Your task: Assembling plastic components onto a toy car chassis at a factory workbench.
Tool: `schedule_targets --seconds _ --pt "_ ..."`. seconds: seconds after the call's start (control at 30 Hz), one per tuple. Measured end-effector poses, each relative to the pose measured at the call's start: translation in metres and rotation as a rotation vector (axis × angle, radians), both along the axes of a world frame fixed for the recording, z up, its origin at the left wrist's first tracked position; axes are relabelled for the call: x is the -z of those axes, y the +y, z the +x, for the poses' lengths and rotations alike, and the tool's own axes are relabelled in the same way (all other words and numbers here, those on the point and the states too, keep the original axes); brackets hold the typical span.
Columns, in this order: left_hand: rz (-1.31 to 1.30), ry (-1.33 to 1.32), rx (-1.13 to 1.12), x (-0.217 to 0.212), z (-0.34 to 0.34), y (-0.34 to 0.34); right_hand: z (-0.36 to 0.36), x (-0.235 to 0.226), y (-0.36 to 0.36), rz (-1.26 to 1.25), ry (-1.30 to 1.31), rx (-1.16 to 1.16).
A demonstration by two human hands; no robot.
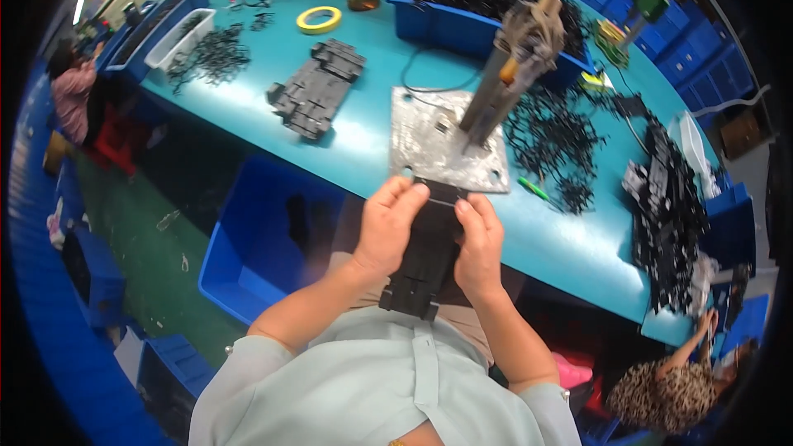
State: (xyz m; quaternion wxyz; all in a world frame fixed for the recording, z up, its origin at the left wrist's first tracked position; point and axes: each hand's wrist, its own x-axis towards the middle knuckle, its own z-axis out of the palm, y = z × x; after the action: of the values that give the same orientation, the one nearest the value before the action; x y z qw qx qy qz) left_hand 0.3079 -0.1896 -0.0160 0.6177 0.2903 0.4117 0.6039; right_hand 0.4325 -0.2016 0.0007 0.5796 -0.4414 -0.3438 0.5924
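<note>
Between my two hands is a long black plastic part [427,252], its far end against the front edge of a metal base plate [413,136]. My left hand [387,227] grips its far left corner, thumb on top. On the opposite side my right hand [479,244] pinches the far right corner. The part's near end hangs over my lap. From the plate rises an upright metal tool post [504,74], with wrapping around its top. Further left on the table lies a similar dark toy-car-like chassis [320,89], apart from both hands.
Heaps of small black parts [553,140] lie right of the plate, near a green tool [534,189]. Behind stands a full blue bin [409,21]. Yellow tape [319,20] is far left. A blue tub [239,231] sits below the table edge. Two people work nearby.
</note>
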Motion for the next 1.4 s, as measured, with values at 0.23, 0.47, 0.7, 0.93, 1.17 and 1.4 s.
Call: schedule_targets --seconds 0.23,0.47,0.7,0.93,1.17,1.4 --pt "0.192 0.210 -0.041 0.007 0.007 -0.013 0.002 0.008 -0.006 0.111 -0.076 0.018" --pt "0.184 0.204 -0.052 0.006 -0.004 -0.007 0.001 0.010 -0.007 0.092 -0.077 -0.037" --pt "0.192 0.478 -0.236 -0.015 -0.058 0.066 -0.002 0.010 -0.021 -0.102 -0.070 -0.341" --pt "0.291 0.993 -0.280 -0.017 -0.141 0.192 0.003 0.008 -0.023 -0.125 -0.087 -0.472" --pt "0.449 1.266 -0.221 0.015 -0.204 0.254 0.078 0.011 -0.026 -0.104 -0.214 -0.373" --pt "0.325 1.150 -0.167 0.015 -0.215 0.240 0.239 -0.002 -0.020 0.203 -1.212 0.463"
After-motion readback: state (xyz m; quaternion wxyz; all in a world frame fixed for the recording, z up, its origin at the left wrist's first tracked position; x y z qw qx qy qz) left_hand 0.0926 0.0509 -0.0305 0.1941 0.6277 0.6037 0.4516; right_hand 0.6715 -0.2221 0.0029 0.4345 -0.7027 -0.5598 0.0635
